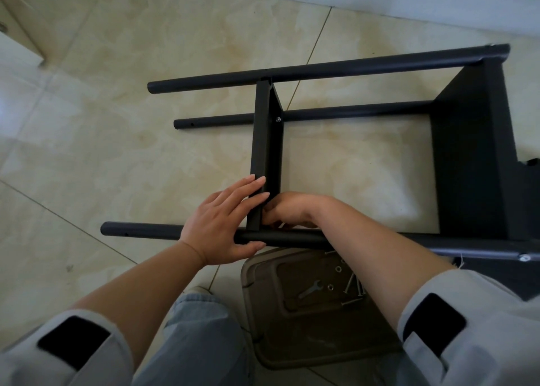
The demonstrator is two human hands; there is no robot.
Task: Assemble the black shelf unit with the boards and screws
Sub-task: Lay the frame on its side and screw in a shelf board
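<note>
Under near pole (175,231): tray (263,268) holding wrench (311,288), perhaps 6 screws (352,286).

1. The scene was lit by soft, even daylight, bright enough to show the floor (146,64) tiles clearly.
2. The light seemed to come from the left, where the tiles washed out to a pale bluish white near the picture's edge.
3. A faint sheen lay across the glossy tiles, with no hard glare spots.
4. Shadows were weak and diffuse; the black shelf frame (321,70) cast only a dim shade beneath its tubes.
5. The dark board (473,152) lost nearly all surface detail.
6. Wide-angle distortion bowed the straight tubes and the wall line along the top.
7. The centre was sharp; the sleeves (467,327) at the bottom corners were soft and stretched.
</note>
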